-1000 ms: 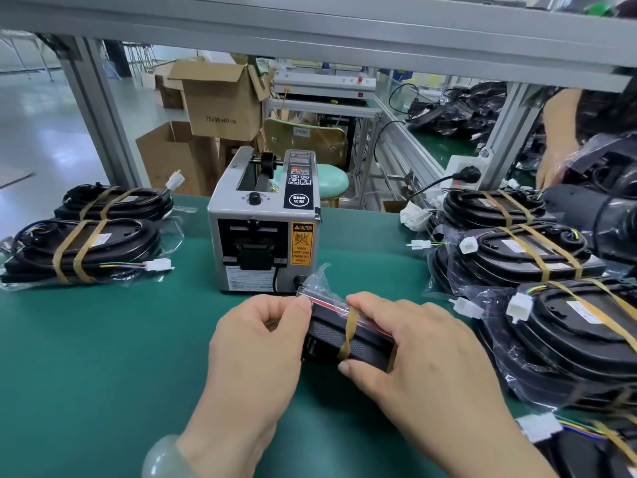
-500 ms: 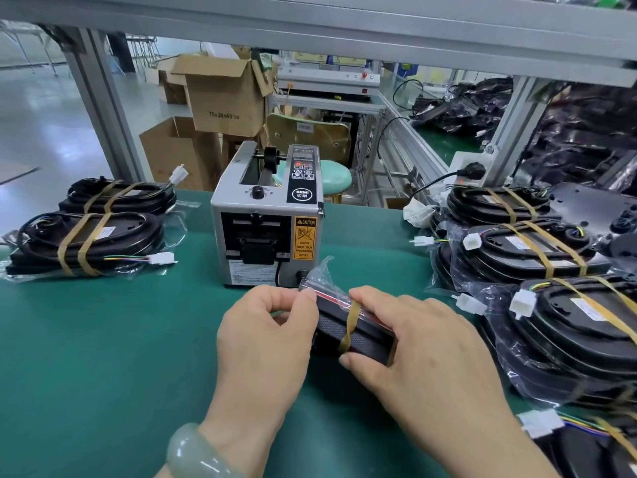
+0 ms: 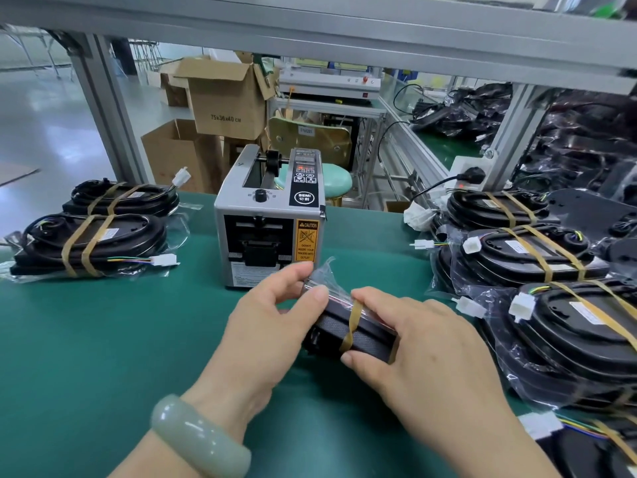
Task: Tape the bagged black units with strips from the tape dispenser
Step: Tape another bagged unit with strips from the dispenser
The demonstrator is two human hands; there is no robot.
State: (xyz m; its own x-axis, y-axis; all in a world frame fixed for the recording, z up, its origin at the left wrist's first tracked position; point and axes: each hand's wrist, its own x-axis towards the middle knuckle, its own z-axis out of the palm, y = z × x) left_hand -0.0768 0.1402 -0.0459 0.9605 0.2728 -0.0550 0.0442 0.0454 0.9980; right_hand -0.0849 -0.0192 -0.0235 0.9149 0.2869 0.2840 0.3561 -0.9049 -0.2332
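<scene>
A bagged black unit (image 3: pixel 365 334) stands on edge on the green bench mat (image 3: pixel 103 339), just in front of the grey tape dispenser (image 3: pixel 269 232). One brown tape strip (image 3: pixel 353 324) runs over its near side. My left hand (image 3: pixel 265 326) pinches the clear bag's upper left end between thumb and fingers. My right hand (image 3: pixel 420 343) grips the unit's right part, its thumb and fingertips on either side of the strip. The unit's right end is hidden behind that hand.
Two taped bagged units (image 3: pixel 93 243) lie stacked at the left. Several taped units (image 3: pixel 537 257) are piled along the right edge with white connectors sticking out. Aluminium frame posts (image 3: pixel 110 112), cardboard boxes (image 3: pixel 227 98) and a green stool (image 3: pixel 331 181) stand behind the bench.
My left hand has lifted its fingers higher onto the bag's top end. My right hand and the unit stay in nearly the same place.
</scene>
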